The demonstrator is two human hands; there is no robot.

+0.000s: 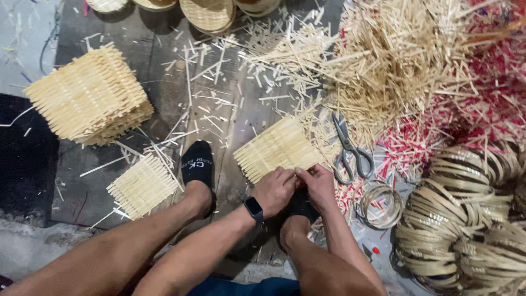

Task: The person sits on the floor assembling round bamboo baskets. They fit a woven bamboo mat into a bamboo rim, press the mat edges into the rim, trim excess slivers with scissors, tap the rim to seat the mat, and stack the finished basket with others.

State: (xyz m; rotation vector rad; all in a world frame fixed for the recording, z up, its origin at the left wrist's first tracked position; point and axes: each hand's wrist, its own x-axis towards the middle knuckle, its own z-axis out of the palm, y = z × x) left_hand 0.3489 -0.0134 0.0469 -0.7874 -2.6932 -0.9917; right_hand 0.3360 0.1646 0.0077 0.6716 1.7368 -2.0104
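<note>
A square woven mat of pale bamboo strips (276, 148) lies on the floor between my feet. My left hand (274, 190), with a dark watch on its wrist, pinches the mat's near edge. My right hand (318, 183) grips the same edge just beside it, fingers curled on the strips. The two hands touch each other. Grey scissors (350, 152) lie to the right of the mat, near my right hand.
A stack of finished woven mats (90, 98) sits at the left, a single mat (143, 185) by my black-socked left foot (197, 164). A heap of loose strips (394, 60) fills the upper right. Coiled bamboo hoops (466, 219) and a tape roll (381, 205) lie at the right. Round baskets (208, 13) line the top.
</note>
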